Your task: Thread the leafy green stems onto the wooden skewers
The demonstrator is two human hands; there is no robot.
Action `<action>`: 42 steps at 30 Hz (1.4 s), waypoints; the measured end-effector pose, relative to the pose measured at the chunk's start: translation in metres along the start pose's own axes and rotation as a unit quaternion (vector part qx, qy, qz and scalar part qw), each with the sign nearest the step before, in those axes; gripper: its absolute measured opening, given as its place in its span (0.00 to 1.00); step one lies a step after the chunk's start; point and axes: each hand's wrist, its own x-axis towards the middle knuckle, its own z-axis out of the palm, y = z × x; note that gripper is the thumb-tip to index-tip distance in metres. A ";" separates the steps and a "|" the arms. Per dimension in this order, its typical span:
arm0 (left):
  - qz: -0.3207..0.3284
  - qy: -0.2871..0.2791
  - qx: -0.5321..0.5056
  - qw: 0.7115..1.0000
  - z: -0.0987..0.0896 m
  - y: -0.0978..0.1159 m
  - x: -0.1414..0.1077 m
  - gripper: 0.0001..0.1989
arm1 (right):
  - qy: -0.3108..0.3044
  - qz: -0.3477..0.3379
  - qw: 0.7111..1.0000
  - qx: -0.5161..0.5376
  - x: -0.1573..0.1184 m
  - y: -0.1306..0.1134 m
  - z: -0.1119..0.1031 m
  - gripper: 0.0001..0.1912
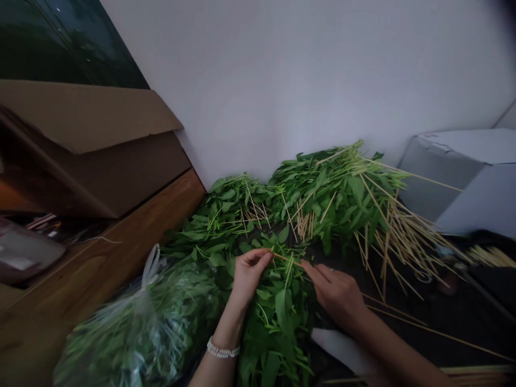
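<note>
A thin wooden skewer [296, 263] spans the gap between my two hands, with green stems threaded or lying across it. My right hand [338, 294] is closed around its right end. At the left end, my left hand [250, 272] pinches thumb and forefinger where a small piece of green stem [273, 249] shows; the exact grip is partly hidden. Leaves of the stems on the skewer hang down below it. Under both hands lies a heap of loose leafy greens [274, 344]. A beaded bracelet [223, 350] circles my left wrist.
Skewered greens [338, 183] are piled against the wall, their bare skewer ends [399, 242] sticking out rightward. A clear plastic bag [141, 333] of greens stands at left. Cardboard box [92, 156] on a wooden surface [137, 236]; white box [475, 177] at right. Loose skewers [443, 330] lie lower right.
</note>
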 end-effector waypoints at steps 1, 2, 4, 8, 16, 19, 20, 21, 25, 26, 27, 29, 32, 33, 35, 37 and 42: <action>0.006 0.003 0.006 1.000 0.000 0.000 0.000 0.12 | 0.000 0.000 1.000 0.001 0.000 0.000 0.000 0.17; 0.011 0.005 0.010 1.000 0.000 0.000 0.001 0.12 | 0.000 0.000 1.000 0.001 0.000 0.000 0.000 0.17; 0.012 0.006 0.006 1.000 0.001 0.000 0.001 0.13 | 0.002 0.000 1.000 0.001 0.000 0.000 0.001 0.17; -0.007 -0.020 -0.007 1.000 0.000 0.000 0.001 0.17 | 0.009 0.000 1.000 0.002 0.002 -0.001 -0.001 0.17; -0.033 -0.055 -0.010 0.998 -0.003 -0.002 0.001 0.14 | 0.019 -0.008 1.000 0.003 0.002 -0.001 -0.001 0.18; -0.034 -0.057 -0.001 0.998 -0.002 0.000 0.000 0.14 | 0.016 -0.007 1.000 0.009 0.000 -0.002 0.001 0.18; -0.034 -0.060 0.003 0.998 -0.001 0.000 0.000 0.14 | 0.014 -0.007 1.000 0.010 -0.001 -0.002 0.001 0.18; -0.033 -0.064 0.006 0.997 0.000 0.001 0.000 0.14 | 0.012 -0.007 1.000 0.011 -0.001 -0.002 0.002 0.19; -0.029 -0.079 0.012 0.996 0.001 0.003 -0.001 0.14 | 0.006 -0.007 1.000 0.019 -0.002 -0.002 0.003 0.19; -0.028 -0.084 0.013 0.996 0.001 0.003 -0.002 0.14 | 0.005 -0.007 1.000 0.020 -0.003 -0.003 0.004 0.19; -0.027 -0.089 0.013 0.996 0.001 0.003 -0.002 0.14 | 0.006 -0.007 1.000 0.020 -0.003 -0.003 0.004 0.19; -0.028 -0.101 0.013 0.994 0.001 0.003 -0.002 0.14 | 0.008 -0.006 1.000 0.016 -0.003 -0.003 0.004 0.19; -0.036 -0.109 0.011 0.993 0.001 0.002 -0.001 0.14 | 0.008 -0.005 1.000 0.011 -0.004 -0.003 0.005 0.20; -0.038 -0.111 0.010 0.993 0.001 0.002 -0.001 0.14 | 0.008 -0.005 1.000 0.012 -0.004 -0.003 0.005 0.20; -0.043 -0.115 0.010 0.992 0.000 0.002 -0.001 0.14 | 0.007 -0.006 1.000 0.017 -0.005 -0.003 0.005 0.19; -0.045 -0.121 0.013 0.992 0.000 0.002 -0.001 0.14 | 0.001 -0.006 1.000 0.023 -0.005 -0.004 0.005 0.19; -0.046 -0.128 0.025 0.990 -0.001 0.002 -0.001 0.15 | -0.016 -0.003 1.000 0.019 -0.005 -0.004 0.004 0.19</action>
